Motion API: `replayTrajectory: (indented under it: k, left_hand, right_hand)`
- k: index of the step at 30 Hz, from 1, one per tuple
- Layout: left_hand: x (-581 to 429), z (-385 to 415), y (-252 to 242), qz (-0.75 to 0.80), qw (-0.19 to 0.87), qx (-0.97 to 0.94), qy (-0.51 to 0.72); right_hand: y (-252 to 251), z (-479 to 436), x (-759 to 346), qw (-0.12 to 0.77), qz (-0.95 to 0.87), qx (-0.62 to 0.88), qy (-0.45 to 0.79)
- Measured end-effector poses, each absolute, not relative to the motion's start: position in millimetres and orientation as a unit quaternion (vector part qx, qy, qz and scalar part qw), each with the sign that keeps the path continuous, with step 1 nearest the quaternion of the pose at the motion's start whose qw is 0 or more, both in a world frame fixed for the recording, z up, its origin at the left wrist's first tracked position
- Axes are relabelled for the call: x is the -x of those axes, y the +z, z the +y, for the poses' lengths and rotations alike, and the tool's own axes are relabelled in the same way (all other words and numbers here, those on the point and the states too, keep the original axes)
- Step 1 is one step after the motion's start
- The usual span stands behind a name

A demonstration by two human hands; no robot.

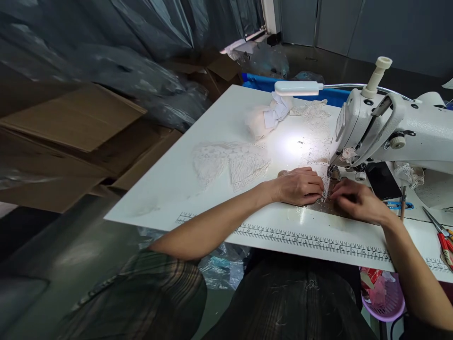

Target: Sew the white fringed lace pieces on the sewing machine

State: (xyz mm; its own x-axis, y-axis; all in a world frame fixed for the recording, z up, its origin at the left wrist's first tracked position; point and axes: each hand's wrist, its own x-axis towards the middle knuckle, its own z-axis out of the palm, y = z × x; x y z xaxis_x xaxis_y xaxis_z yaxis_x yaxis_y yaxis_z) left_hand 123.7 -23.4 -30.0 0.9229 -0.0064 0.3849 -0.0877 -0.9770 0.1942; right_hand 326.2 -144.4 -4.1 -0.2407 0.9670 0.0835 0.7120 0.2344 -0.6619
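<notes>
A white sewing machine (384, 127) stands on the right of the white table, its presser foot (333, 172) just beyond my hands. A strip of white lace (326, 183) runs from under the foot toward me, between the two hands. My left hand (300, 186) lies to its left, fingers curled down on the lace edge. To the right of the strip, my right hand (356, 200) is closed, fingertips pinched close to the foot; what is between them is hidden. More lace pieces (247, 163) lie flat left of the hands.
A white ruffled bundle (264, 118) and more lace (313, 111) lie farther back under the lamp (299, 88). Red-handled scissors (442, 238) and a blue cutter (399, 205) are at right. A printed ruler (307, 242) follows the front edge. Cardboard boxes (71, 115) stand left; a purple basket (387, 309) is below.
</notes>
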Motion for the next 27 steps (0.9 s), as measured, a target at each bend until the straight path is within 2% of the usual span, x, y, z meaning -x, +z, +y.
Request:
replayTrajectory:
  k: [2,5,10,15,27]
  left_hand:
    - [-123,-23,-30,-0.035,0.093,-0.976,0.196]
    - [-123,-23,-31,-0.057,0.071,-0.97,0.227]
    - [-123,-24,-32,-0.074,0.035,-0.962,0.26]
    - [-122,-26,-29,-0.065,0.021,-0.972,0.227]
    - [-117,-34,-17,-0.025,0.064,-0.986,0.152]
  right_hand:
    - [-5,-136,-332,0.258,-0.702,0.615,0.25]
    - [-17,-132,-333,0.259,-0.681,0.663,0.173]
    - [-32,-140,-326,0.219,-0.731,0.641,0.082]
    - [-30,-141,-326,0.196,-0.749,0.63,0.061]
    - [-27,-143,-326,0.143,-0.779,0.61,0.019]
